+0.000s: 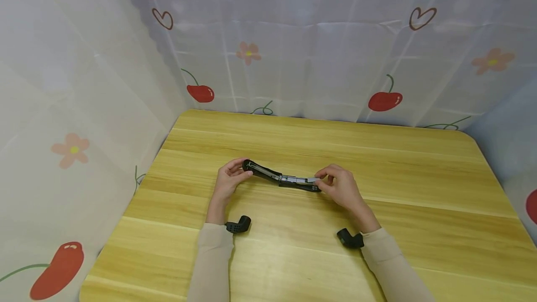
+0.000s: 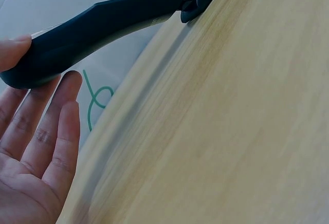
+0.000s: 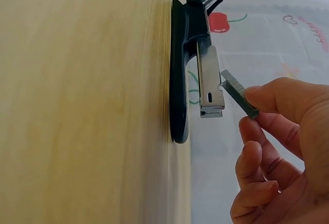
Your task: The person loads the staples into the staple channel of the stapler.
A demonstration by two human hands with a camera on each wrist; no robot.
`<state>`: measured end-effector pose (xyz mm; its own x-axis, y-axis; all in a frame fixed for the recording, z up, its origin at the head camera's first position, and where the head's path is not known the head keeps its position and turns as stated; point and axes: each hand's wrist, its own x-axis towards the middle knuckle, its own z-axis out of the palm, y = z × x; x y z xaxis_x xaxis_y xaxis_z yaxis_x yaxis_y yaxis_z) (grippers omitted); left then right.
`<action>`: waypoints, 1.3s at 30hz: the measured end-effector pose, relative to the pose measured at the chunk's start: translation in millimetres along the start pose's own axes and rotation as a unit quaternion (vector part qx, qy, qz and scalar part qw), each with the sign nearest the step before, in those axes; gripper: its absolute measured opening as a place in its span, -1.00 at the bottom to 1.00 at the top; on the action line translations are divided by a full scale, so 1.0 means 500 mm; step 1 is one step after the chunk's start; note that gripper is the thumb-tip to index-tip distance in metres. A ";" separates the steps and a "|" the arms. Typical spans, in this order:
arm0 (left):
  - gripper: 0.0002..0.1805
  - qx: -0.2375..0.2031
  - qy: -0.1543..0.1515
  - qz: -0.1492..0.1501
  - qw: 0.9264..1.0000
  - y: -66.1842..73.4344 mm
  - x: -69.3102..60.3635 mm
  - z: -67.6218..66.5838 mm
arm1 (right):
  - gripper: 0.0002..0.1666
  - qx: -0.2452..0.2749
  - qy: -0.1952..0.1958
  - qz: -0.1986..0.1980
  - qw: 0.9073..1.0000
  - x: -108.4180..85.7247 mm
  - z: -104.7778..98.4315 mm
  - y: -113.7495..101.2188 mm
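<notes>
A black stapler is spread wide open over the wooden table, its base resting on the tabletop in the right wrist view. My left hand pinches the end of its raised top arm between thumb and fingers. The metal magazine lies exposed above the base. Between thumb and index finger, my right hand pinches a short grey strip of staples. One end of that strip is tilted against or very near the magazine's open top; whether it touches cannot be told.
The light wooden table extends around both hands. A pale curtain printed with cherries and flowers hangs behind it and along the sides. Black camera mounts sit on both wrists.
</notes>
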<state>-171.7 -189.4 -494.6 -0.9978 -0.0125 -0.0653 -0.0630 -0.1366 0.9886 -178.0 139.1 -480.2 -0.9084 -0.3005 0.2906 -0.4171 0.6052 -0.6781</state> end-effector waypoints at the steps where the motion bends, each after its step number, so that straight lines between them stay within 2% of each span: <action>1: -0.47 0.001 0.000 0.001 1.000 0.000 0.000 0.000 | -0.89 0.000 0.000 0.000 1.000 0.000 0.000 0.000; 33: -0.47 0.000 -0.003 0.011 1.000 -0.001 0.002 0.002 | -0.90 -0.014 -0.019 -0.015 1.000 0.002 0.015 0.011; 39: -0.47 0.004 -0.002 0.015 1.000 -0.001 0.000 0.002 | -0.90 -0.008 -0.024 -0.007 1.000 0.001 0.015 0.012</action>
<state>-171.8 -188.6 -495.2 -0.9993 -0.0130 -0.0348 -0.0329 -0.1281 0.9912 -180.5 137.0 -489.3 -0.9002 -0.3436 0.2676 -0.4308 0.6127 -0.6625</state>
